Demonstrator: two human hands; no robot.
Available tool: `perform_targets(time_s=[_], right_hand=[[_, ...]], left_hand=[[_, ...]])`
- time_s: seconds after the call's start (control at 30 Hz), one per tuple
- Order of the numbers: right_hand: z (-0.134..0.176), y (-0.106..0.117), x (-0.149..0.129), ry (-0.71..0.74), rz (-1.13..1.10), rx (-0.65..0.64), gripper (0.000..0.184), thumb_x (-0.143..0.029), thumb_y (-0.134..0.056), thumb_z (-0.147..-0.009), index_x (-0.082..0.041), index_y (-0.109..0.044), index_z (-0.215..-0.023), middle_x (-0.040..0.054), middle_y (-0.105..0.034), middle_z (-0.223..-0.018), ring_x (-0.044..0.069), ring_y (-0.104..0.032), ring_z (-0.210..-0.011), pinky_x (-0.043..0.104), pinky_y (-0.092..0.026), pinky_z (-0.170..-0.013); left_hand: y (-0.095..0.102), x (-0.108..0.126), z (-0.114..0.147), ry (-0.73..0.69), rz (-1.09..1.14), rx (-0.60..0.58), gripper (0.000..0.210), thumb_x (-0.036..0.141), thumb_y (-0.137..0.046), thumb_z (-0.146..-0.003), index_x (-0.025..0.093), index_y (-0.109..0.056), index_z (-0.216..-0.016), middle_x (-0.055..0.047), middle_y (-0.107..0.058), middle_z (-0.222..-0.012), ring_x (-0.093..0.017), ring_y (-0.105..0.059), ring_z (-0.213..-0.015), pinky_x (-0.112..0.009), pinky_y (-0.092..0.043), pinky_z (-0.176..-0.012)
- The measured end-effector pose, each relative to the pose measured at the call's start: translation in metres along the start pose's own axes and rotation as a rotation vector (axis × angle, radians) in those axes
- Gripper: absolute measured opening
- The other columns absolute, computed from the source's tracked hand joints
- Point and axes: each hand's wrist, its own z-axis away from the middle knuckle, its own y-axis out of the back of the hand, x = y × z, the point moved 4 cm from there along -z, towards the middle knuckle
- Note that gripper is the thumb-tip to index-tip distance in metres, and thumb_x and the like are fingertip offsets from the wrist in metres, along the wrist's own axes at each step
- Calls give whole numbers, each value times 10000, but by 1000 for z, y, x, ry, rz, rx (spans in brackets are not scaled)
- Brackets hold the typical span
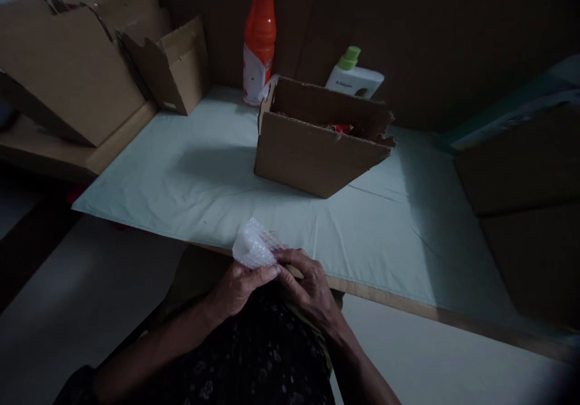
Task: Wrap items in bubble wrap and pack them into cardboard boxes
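Note:
Just over the table's front edge, both hands are together on a small piece of clear bubble wrap (pixel 254 245). My left hand (pixel 242 284) grips it from below left, the thumb lying across its lower edge. My right hand (pixel 306 278) pinches its right side, with bent fingers close to the left thumb. Whether anything lies inside the bubble wrap, I cannot tell. Beyond the hands stands an open cardboard box (pixel 312 157), with red items (pixel 341 129) partly visible inside.
A pale green cloth (pixel 212 175) covers the table. Behind the box stand an orange-red bottle (pixel 260 36) and a white bottle (pixel 356 81) with a green cap. Several cardboard holders (pixel 67 66) stand at left; large cartons (pixel 530 211) border the right side.

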Motion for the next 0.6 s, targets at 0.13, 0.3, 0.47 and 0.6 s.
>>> perform_targets(time_s=[0.13,0.3,0.47,0.6], right_hand=[[3,4,-5,76,-5,-40,220,-367,-539,-1013,-254,-715,-1080,53,-764,-994,209,-688,-985,354,-519,-869],[5,7,-5,81,-9,-152,225,-379,-531,-1015,-230,-699,-1042,50,-754,-1012,200,-677,-949,361,-500,-890],[9,7,0,-117,-31,-185,290,-417,-504,-1017,-213,-709,-1040,40,-733,-960,194,-665,-869,314,-506,-777],[16,18,-3,-138,42,-92,287,-458,-594,-961,-203,-726,-965,49,-742,-910,199,-658,-826,305,-489,-718]], left_hand=[[5,-1,2,-17,-70,-11,529,311,-717,-872,225,-591,-1378,-77,-632,-1400,-302,-498,-1383,-493,-275,-1234],[-1,9,3,23,-129,-95,644,367,-797,-792,240,-579,-1384,-86,-648,-1366,-320,-538,-1337,-492,-331,-1200],[-16,27,7,-19,-235,-120,468,354,-724,-855,219,-666,-1300,-93,-693,-1291,-312,-599,-1259,-449,-404,-1139],[-20,26,14,-61,-215,-90,407,362,-665,-888,200,-704,-1260,-97,-718,-1239,-305,-615,-1231,-415,-424,-1106]])
